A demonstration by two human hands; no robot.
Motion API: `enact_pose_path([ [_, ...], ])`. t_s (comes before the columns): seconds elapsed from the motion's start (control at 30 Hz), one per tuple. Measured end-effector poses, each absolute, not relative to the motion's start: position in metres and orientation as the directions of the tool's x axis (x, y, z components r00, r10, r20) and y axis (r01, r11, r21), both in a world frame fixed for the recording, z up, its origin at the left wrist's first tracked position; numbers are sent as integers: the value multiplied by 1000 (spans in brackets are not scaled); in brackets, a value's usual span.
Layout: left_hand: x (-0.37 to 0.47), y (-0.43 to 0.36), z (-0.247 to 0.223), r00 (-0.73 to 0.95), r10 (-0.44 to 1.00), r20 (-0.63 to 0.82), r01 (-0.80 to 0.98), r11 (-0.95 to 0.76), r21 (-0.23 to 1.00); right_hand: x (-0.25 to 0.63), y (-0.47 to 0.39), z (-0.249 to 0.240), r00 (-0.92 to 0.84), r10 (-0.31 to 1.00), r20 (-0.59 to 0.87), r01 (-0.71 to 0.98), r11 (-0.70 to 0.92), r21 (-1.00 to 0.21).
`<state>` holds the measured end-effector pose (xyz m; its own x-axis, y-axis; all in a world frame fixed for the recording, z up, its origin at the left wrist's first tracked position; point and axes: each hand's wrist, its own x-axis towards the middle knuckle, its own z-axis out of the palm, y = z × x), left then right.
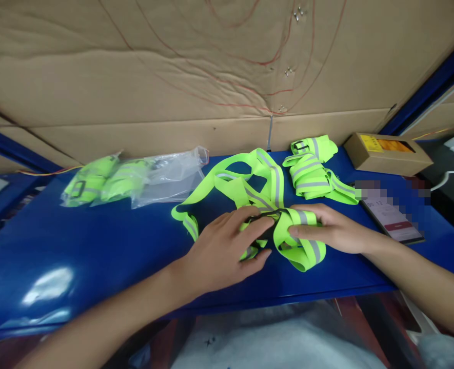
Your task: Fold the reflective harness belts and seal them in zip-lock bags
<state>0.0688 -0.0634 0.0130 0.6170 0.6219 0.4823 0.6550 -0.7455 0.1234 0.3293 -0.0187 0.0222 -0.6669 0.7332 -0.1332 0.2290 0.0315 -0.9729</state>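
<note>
Both hands work on a neon yellow-green reflective strap with a grey stripe, part of it spread in loose loops on the blue table. My left hand has its thumb and fingers closed around a black part and a bunched piece of the strap, partly hidden by the fingers. On the right, my right hand pinches a looped section between thumb and fingers, the thumb lying on top. Just beyond my hands, rolled reflective straps lie in a pile, one with a black buckle.
At the back left lie clear bags with folded straps inside, beside a flat clear plastic bag. A cardboard box and a phone are on the right. Behind the table stands a cardboard wall with red wires.
</note>
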Motion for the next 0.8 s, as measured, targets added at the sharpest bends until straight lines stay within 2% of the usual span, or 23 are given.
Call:
enact_pose_path([
  [0.17, 72, -66, 11, 613, 604, 510, 695, -719, 16, 323, -24, 23, -682, 726, -87, 258, 127, -958],
  [0.4, 70, -66, 12, 641, 603, 475, 699, -715, -34, 320, -26, 20, -660, 741, -121, 243, 59, -968],
  [0.5, 69, -63, 9, 631, 608, 481, 694, -720, 0, 319, -23, 20, -632, 761, -147, 247, 18, -969],
  [0.57, 67, -60, 8, 614, 642, 459, 690, -719, 83, 321, -21, 20, -608, 776, -167, 246, -15, -969],
  [0.63, 65, -57, 9, 576, 704, 415, 675, -696, 245, 326, -21, 21, -581, 796, -172, 253, -25, -967],
  [0.73, 63, -54, 17, 508, 786, 352, 588, -615, 525, 336, -21, 23, -540, 834, -115, 320, 76, -944],
  [0.8, 62, -52, 24, 468, 829, 305, 528, -540, 655, 343, -21, 26, -532, 843, -79, 379, 154, -913],
])
